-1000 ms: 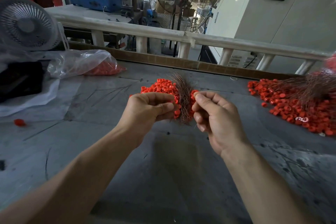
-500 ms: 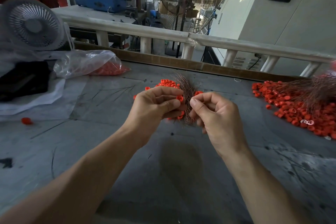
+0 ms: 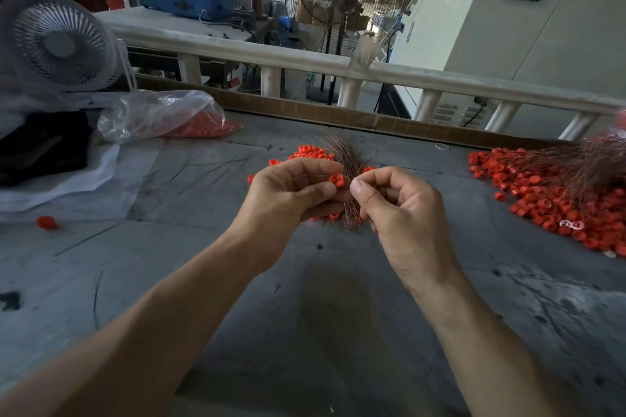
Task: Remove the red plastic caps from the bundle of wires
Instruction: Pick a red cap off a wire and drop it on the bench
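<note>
The thin bundle of coppery brown wires (image 3: 349, 176) stands between both hands; the left hand (image 3: 288, 200) pinches one small red plastic cap (image 3: 337, 180), the right hand (image 3: 396, 210) grips the wires. Loose caps behind the hands suggest many are off, some remain. Since the earlier frame the hands lifted slightly above the grey surface (image 3: 305, 315).
</note>
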A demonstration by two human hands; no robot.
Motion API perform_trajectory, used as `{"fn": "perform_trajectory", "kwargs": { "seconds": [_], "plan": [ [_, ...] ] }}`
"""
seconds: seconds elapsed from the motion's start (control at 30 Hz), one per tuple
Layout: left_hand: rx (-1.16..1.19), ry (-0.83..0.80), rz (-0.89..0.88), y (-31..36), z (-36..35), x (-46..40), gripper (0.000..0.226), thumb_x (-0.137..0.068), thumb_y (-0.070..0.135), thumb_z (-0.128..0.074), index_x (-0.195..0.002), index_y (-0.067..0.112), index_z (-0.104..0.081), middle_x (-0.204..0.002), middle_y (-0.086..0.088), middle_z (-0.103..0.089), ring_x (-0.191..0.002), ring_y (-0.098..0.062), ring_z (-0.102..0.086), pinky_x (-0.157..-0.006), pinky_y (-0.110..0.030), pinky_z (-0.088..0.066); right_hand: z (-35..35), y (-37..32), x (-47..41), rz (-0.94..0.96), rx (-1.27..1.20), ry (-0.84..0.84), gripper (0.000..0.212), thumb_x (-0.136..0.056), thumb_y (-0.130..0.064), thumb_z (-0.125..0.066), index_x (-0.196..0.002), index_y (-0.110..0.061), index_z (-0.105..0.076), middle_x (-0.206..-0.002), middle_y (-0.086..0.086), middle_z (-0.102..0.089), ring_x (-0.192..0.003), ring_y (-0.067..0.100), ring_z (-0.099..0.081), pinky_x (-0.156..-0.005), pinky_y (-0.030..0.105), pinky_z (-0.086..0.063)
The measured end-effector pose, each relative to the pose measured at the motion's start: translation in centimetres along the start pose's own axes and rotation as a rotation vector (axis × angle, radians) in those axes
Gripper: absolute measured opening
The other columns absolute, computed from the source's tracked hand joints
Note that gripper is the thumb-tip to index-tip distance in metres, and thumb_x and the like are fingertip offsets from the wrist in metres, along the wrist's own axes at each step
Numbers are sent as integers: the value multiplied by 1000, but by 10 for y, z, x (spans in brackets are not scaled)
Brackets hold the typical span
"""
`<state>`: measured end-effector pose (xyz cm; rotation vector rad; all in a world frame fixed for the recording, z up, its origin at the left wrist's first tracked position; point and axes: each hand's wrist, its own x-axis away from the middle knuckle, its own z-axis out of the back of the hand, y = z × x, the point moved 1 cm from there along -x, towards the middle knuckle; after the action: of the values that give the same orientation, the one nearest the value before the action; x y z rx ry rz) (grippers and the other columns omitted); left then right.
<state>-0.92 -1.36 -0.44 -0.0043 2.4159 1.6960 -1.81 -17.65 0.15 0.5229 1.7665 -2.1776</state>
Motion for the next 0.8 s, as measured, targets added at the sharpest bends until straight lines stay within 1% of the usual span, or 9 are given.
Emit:
{"fn": "perform_trajectory", "kwargs": {
  "seconds": [0.2, 0.4, 0.47, 0.57, 0.73, 0.8],
  "plan": [
    [5, -6, 2, -1, 0, 0, 24, -92, -11, -56, -112, -2, -67, -91, -20, -74, -90, -29, -73, -87, -41, -60, 0, 3, 0, 5, 49, -12, 12, -94, -20, -71, -84, -26, -72, -62, -15, -67, -52, -2, -58, -51, 9, -43],
    [-34, -6, -21, -2, 0, -1, 21, -91, -10, -57, -105, 1, -69, -87, -16, -74, -86, -27, -72, -88, -45, -60, 0, 2, 0, 19, 100, -3, 11, -93, -20, -72, -84, -26, -73, -68, -10, -71, -60, 1, -63, -57, 11, -47],
    [-47, -14, -31, -3, 0, -1, 22, -91, -10, -57, -104, 1, -70, -85, -16, -73, -84, -26, -71, -86, -43, -60, -1, 1, 1, 25, 107, -3, 13, -93, -17, -73, -83, -25, -73, -68, -10, -72, -59, -1, -62, -57, 10, -46],
    [-46, -24, -33, -3, 0, 0, 23, -91, -10, -57, -106, 1, -70, -81, -14, -72, -81, -23, -70, -84, -38, -60, -3, -1, 1, 32, 104, -7, 17, -92, -13, -73, -81, -25, -72, -63, -15, -70, -56, -4, -61, -55, 7, -44],
    [-45, -40, -21, -3, 0, 0, 28, -90, -11, -58, -112, 1, -69, -89, -18, -71, -86, -25, -70, -86, -36, -59, -2, -1, 1, 29, 124, -3, 16, -93, -16, -73, -81, -27, -71, -65, -15, -70, -59, -2, -62, -55, 9, -46],
    [-43, -40, -28, -4, 0, 0, 29, -88, -12, -59, -111, 2, -70, -89, -16, -72, -85, -24, -71, -87, -37, -59, -2, -1, 1, 26, 129, 1, 15, -92, -16, -73, -81, -27, -71, -65, -15, -69, -58, -1, -62, -55, 9, -45]
  ]
}}
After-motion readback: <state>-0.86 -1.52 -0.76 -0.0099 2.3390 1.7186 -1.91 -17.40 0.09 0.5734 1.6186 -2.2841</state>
